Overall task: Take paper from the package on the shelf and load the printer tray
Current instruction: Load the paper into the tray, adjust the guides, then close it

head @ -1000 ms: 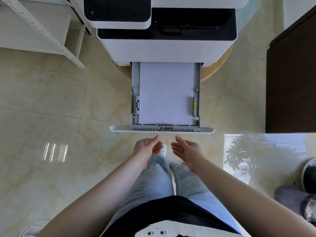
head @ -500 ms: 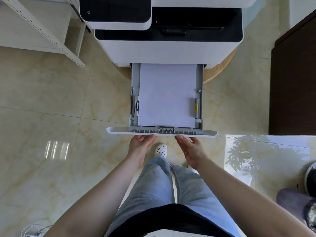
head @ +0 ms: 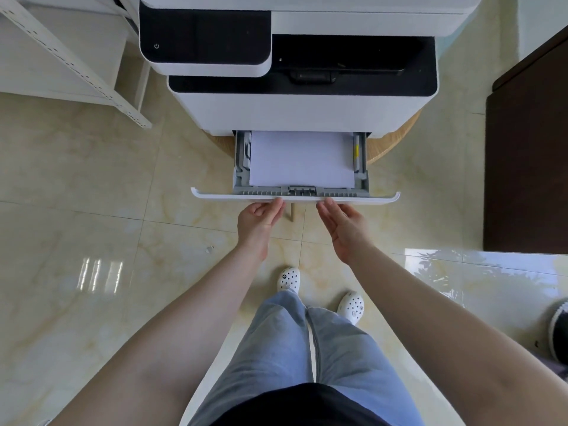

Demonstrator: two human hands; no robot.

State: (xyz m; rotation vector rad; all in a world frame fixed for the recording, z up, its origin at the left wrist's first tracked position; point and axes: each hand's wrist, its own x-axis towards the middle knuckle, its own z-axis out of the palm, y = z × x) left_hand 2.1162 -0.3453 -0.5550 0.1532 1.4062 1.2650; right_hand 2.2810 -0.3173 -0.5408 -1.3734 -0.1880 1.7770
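A white printer (head: 301,112) with a black top stands on a round wooden stand. Its grey paper tray (head: 295,196) sticks out about halfway from the front. A stack of white paper (head: 299,158) lies flat inside the tray between the side guides. My left hand (head: 258,221) and my right hand (head: 344,226) are side by side below the tray's white front panel, fingers extended, fingertips touching its front edge. Neither hand holds anything. The paper package is not in view.
A white metal shelf (head: 76,63) stands at the upper left. A dark brown cabinet (head: 528,167) fills the right side. Glossy beige floor tiles (head: 92,210) lie below. A dark round object (head: 559,330) sits at the right edge, and my white clogs (head: 289,279) stand under the hands.
Both hands rose to the tray's front panel, and the tray has slid partway into the printer, so less paper shows. The camera view has pulled back from the printer.
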